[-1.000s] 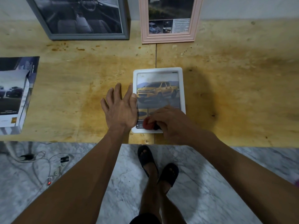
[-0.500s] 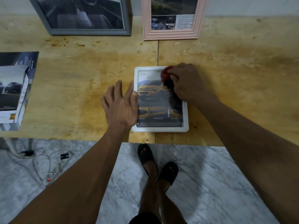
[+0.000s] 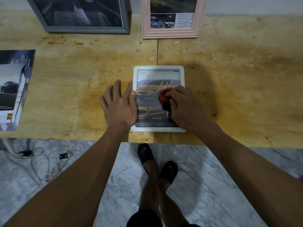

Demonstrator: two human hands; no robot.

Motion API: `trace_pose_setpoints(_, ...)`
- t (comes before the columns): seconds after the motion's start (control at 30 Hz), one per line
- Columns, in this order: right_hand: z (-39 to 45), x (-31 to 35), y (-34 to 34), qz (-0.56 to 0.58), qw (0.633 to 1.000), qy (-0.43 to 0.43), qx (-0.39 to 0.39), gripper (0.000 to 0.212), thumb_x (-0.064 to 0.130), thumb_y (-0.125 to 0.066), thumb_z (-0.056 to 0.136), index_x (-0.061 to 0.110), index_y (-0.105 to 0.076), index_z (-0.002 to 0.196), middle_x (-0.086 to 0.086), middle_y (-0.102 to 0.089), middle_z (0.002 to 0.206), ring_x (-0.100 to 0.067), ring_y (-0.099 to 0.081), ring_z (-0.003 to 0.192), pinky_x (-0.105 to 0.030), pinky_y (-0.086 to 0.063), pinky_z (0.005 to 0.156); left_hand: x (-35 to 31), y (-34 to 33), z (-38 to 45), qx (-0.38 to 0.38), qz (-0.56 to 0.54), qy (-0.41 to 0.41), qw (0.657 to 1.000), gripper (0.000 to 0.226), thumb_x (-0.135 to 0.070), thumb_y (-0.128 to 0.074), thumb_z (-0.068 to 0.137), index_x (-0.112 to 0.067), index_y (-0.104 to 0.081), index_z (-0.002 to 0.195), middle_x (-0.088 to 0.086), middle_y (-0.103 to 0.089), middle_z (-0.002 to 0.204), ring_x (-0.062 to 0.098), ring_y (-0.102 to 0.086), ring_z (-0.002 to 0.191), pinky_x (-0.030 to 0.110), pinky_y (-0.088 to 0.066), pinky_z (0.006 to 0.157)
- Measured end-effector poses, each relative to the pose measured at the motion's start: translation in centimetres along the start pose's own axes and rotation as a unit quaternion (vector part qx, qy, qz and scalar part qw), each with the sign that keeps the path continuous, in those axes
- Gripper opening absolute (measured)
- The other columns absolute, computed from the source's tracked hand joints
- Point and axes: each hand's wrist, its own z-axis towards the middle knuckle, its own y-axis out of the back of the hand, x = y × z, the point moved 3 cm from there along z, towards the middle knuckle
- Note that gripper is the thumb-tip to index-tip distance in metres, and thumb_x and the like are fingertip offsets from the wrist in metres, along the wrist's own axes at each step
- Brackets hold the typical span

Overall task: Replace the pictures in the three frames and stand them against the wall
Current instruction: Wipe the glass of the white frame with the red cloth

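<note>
A white picture frame (image 3: 158,68) with rounded corners and a smooth, plastic-looking border lies flat on the surface (image 3: 82,89), a stained, yellowish plywood top with a seam running down its middle. Behind its glazing sits a glossy print of a yellow pickup truck (image 3: 150,89) above a row of small pictures and a dark text strip.

The left hand (image 3: 118,105) lies palm down with straight, slightly spread fingers (image 3: 117,86), most of it on the wood; the thumb and the side of the forefinger rest on the frame's left border. The right hand (image 3: 183,105) is over the right half of the print, knuckles up, its fingers curled tightly round a small bunched cloth (image 3: 164,95), red with a dark part below, which pokes out just left of the fingertips and touches the glazing over the truck's rear.

Well beyond the fingertips, two more frames stand against the pale wall: a grey frame (image 3: 88,30) with flat mouldings holding a dim car-interior picture, and a pink frame (image 3: 170,32) with stepped mouldings holding a dark print with small photos and text. Far to the left of the left hand lie loose brochure pages (image 3: 13,89) showing dark cars. Below the surface's near edge is a veined marble floor (image 3: 205,185) with white cables (image 3: 39,161), and sandalled feet (image 3: 157,163).
</note>
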Motion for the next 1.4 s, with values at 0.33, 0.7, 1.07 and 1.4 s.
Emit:
trace_pose_setpoints(0.33, -3.9, 0.8, -0.6, 0.035, 0.999, 0.005, 0.001, 0.019, 0.011, -0.051, 0.088, 0.007, -0.069, 0.097, -0.007, -0.063, 0.091, -0.023, -0.052, 0.078, -0.027, -0.038, 0.068, 0.0, -0.1, 0.0, -0.008, 0.007, 0.001, 1.000, 0.049, -0.047, -0.017, 0.106, -0.040, -0.031, 0.152, 0.003, -0.024, 0.161, 0.029, -0.015, 0.148, 0.059, -0.013, 0.116)
trace_pose_setpoints(0.7, -2.8, 2.1, 0.8, 0.241, 0.956, -0.163, 0.039, 0.012, 0.018, -0.057, 0.096, 0.019, -0.063, 0.107, 0.006, -0.064, 0.102, -0.008, -0.060, 0.084, -0.014, -0.051, 0.065, 0.0, -0.1, 0.0, -0.015, 0.007, 0.000, 1.000, 0.048, -0.046, -0.017, 0.106, -0.041, -0.031, 0.152, 0.003, -0.025, 0.161, 0.029, -0.016, 0.148, 0.057, -0.015, 0.116)
trace_pose_setpoints(1.07, -0.6, 2.1, 0.7, -0.037, 0.977, -0.195, -0.076, 0.044, 0.040, -0.036, 0.101, 0.008, -0.056, 0.125, -0.012, -0.046, 0.132, -0.028, -0.032, 0.121, -0.037, -0.029, 0.100, 0.1, -0.1, 0.0, 0.002, 0.002, 0.004, 1.000, 0.049, -0.048, -0.015, 0.106, -0.041, -0.027, 0.153, 0.001, -0.021, 0.162, 0.028, -0.012, 0.149, 0.058, -0.011, 0.117)
trace_pose_setpoints(1.4, 3.2, 1.7, -1.2, -0.066, 0.971, -0.155, -0.167, 0.045, 0.001, -0.059, 0.083, 0.006, -0.053, 0.127, -0.018, -0.056, 0.114, -0.032, -0.042, 0.098, -0.042, -0.040, 0.081, 0.0, 0.1, 0.0, 0.008, 0.000, 0.004, 1.000, 0.048, -0.048, -0.015, 0.107, -0.042, -0.026, 0.153, 0.002, -0.020, 0.162, 0.029, -0.011, 0.149, 0.058, -0.010, 0.117)
